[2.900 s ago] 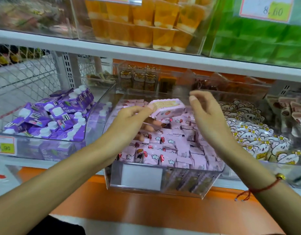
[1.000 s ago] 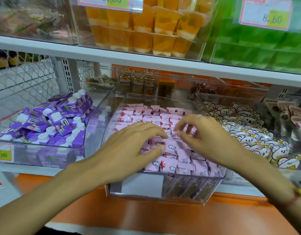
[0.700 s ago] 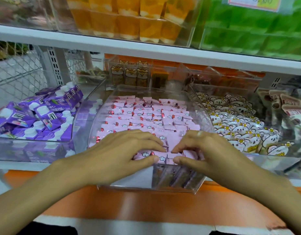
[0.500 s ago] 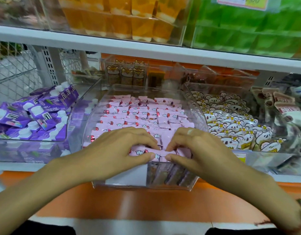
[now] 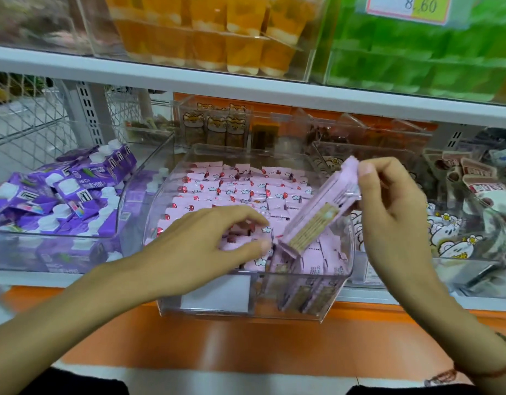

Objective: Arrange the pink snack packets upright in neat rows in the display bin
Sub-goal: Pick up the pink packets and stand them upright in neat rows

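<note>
- The right hand (image 5: 394,223) pinches the top end of 1 pink packet (image 5: 317,215), tilted, its lower end at the front right corner of the clear display bin (image 5: 340,297).
- The left hand (image 5: 214,246), fingers loosely spread, presses on the pink snack packets (image 5: 240,189) near the front edge.
- Risk: the tilted packet may slide flat, or knock neighbouring upright packets askew, if the left hand lets go too early.

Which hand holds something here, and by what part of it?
The right hand pinches a tilted pink packet at its upper end. The left hand rests on packets in the bin, gripping none.
</note>
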Tool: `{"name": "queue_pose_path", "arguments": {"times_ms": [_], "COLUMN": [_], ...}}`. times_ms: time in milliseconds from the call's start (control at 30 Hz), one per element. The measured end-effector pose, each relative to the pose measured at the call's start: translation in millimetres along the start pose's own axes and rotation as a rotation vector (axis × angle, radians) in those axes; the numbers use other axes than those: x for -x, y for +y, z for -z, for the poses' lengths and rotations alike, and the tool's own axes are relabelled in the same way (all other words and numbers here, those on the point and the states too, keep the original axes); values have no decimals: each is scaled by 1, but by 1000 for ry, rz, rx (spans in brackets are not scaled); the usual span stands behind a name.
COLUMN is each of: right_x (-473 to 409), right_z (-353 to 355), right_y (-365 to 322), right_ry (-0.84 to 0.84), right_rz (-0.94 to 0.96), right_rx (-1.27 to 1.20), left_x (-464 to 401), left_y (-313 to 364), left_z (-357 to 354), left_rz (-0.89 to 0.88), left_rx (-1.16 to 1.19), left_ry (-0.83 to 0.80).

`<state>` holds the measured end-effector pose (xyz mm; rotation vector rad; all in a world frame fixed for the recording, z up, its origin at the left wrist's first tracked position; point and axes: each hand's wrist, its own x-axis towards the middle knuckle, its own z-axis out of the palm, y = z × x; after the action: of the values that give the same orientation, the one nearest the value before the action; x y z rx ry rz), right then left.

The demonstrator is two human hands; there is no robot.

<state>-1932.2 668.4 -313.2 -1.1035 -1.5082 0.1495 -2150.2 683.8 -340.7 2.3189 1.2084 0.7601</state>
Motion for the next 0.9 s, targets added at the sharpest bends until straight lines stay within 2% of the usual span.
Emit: {"name": "queue_pose_path", "arguments": {"times_ms": [133, 300, 400, 467, 533, 600, 633, 700, 800, 900], "right_x": [1, 6, 3, 3, 5, 9, 11, 14, 11, 6], "right_z": [-6, -16, -14, -11, -9, -13, -15, -19, -16, -12], "right_y": [6, -1, 1, 3, -1, -1, -3, -4, -9, -13], "right_ry": [-7, -99, -148, -158, -200, -325, -369, -363, -294, -335], "right_rz": [-252, -359, -396, -275, 51, 364, 456, 500, 407, -53], "right_rx": [-166, -414, -401, -249, 21, 260, 360, 448, 340, -140], "left_x": [0, 0, -1, -3, -5, -5, -5, -3, -3, -3], "left_y": [13, 21, 20, 19, 19, 21, 23, 27, 31, 23], "left_z": [0, -8, -3, 1, 4, 5, 4, 3, 4, 6], "left_rz": [-27, -66, -34, 3, 32, 67, 78, 84, 105, 132], "left_rx": [263, 285, 387, 475, 536, 583, 603, 626, 667, 600], "left_ry": [110, 123, 150, 201, 245, 274, 279, 262, 226, 259]}}
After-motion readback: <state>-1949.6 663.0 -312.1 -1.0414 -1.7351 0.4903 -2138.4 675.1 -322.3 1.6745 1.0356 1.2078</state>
